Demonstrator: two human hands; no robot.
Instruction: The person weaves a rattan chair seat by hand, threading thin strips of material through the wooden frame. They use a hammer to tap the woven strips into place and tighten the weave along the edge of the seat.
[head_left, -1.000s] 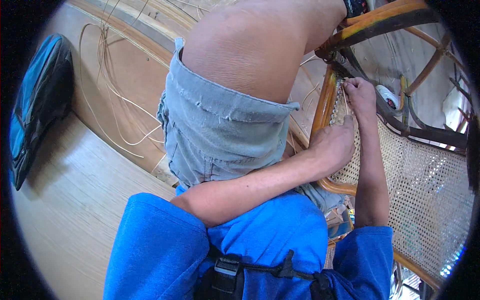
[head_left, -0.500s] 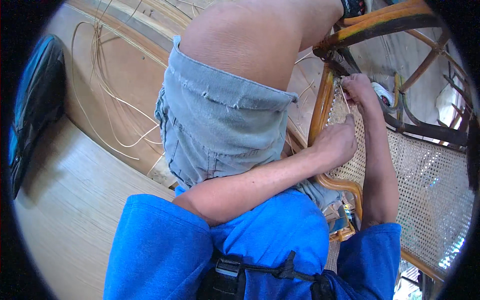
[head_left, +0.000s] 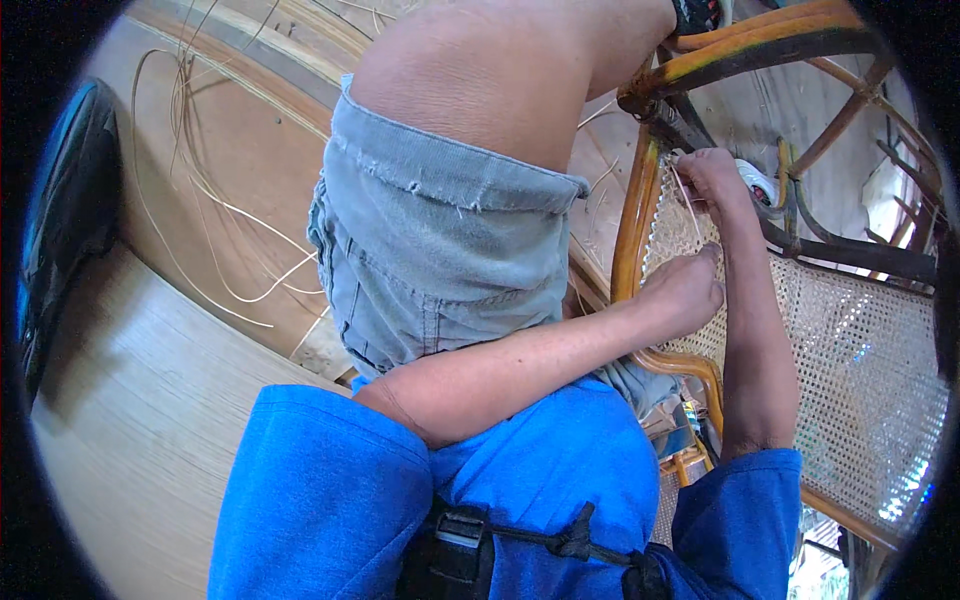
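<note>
A pale cane strip (head_left: 688, 203) stretches between my two hands along the edge of a rattan chair. My left hand (head_left: 684, 296) is closed at the strip's near end, thumb pressed on it. Farther off, my right hand (head_left: 714, 180) is closed with its fingertips at the strip's far end, beside the chair's corner; part of its grip is hidden. Under both hands lies the woven cane panel (head_left: 830, 350), bordered on the left by a glossy brown rattan pole (head_left: 634, 215). Small pale loops run along the panel's edge beside that pole.
Dark curved chair rails (head_left: 850, 262) and a thick yellow-brown rail (head_left: 770, 45) stand beyond my right hand. Loose cane strands (head_left: 215, 195) lie on the floor at the left, near a dark blue-edged shoe (head_left: 75, 220). My bent knee (head_left: 460, 90) in grey shorts is left of the chair.
My left hand has drawn slightly nearer to me, away from my right hand, and more of the strip shows between them. My right hand stays near the chair corner.
</note>
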